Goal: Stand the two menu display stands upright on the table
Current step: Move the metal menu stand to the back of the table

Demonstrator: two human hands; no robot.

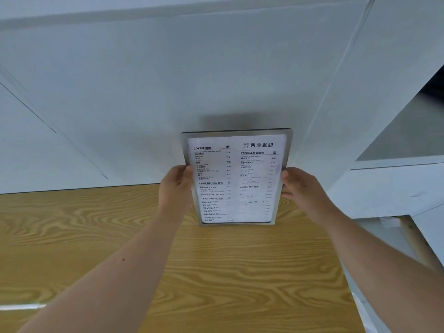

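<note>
The wooden table (216,272) runs out of view at the left and bottom edges beneath both forearms, and its far edge meets a pale wall (168,80) beyond the hands. Only one menu display stand (236,176) is in view, held upright between the two hands with its lower edge at or just above the tabletop; contact is hard to judge, its base is hidden, and the lower print is blurred. The left hand (176,188) grips its left edge and the right hand (300,186) its right edge, fingers curled closed behind the frame, mostly hidden.
</note>
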